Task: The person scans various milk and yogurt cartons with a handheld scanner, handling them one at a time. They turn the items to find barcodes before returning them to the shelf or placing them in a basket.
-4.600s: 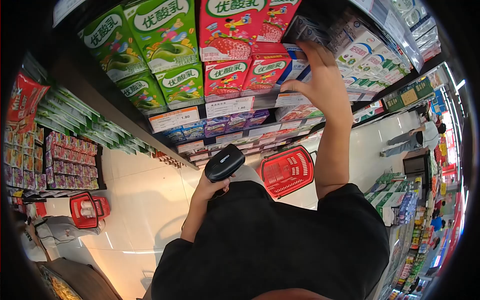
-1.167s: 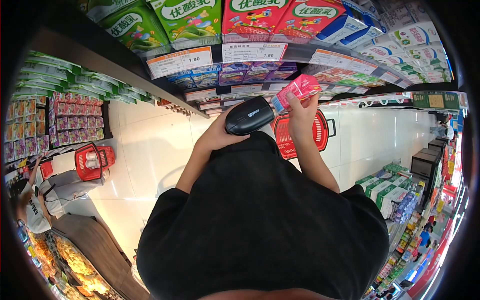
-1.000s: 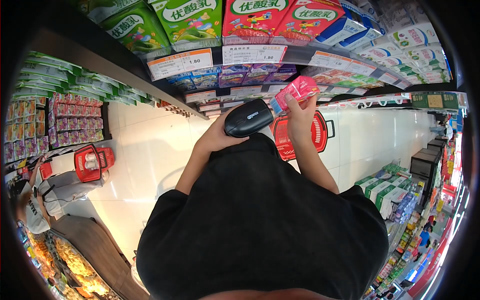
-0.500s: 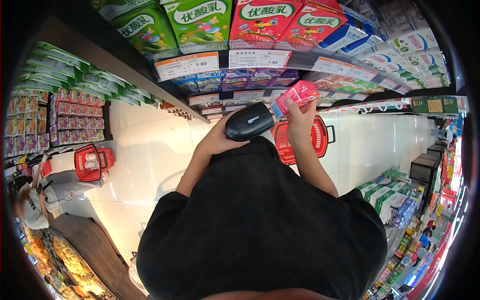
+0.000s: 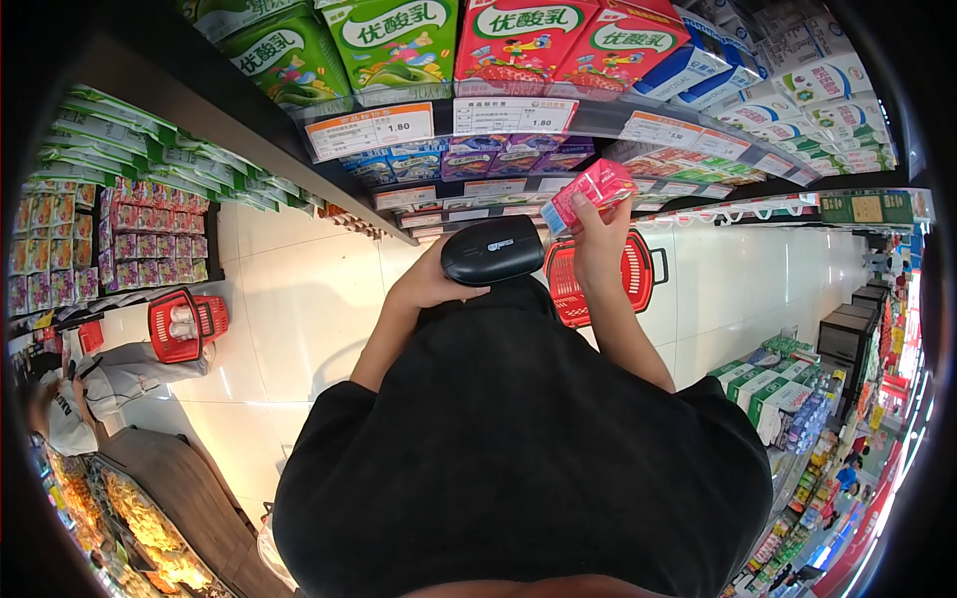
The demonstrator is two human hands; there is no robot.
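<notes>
My left hand (image 5: 427, 276) is wrapped round a black handheld barcode scanner (image 5: 491, 250), whose head points to the right. In my right hand (image 5: 600, 231) is a small pink drink carton (image 5: 598, 187), tilted, with its blue-and-white barcode side turned toward the scanner. A narrow gap separates the carton from the scanner. Just beyond both hands is the shelf's price-label strip (image 5: 515, 117), below large green cartons (image 5: 391, 50) and red cartons (image 5: 521, 45).
Below my right hand a red shopping basket (image 5: 638, 271) stands on the tiled floor. Another red basket (image 5: 175, 339) is at the left beside a person (image 5: 140, 374). Packed shelves (image 5: 155, 244) line the left, and stacked cartons (image 5: 768, 389) stand at the right.
The scanner has shifted slightly left and turned more level, away from the carton. The pink carton has tilted a little, and its barcode side shows more.
</notes>
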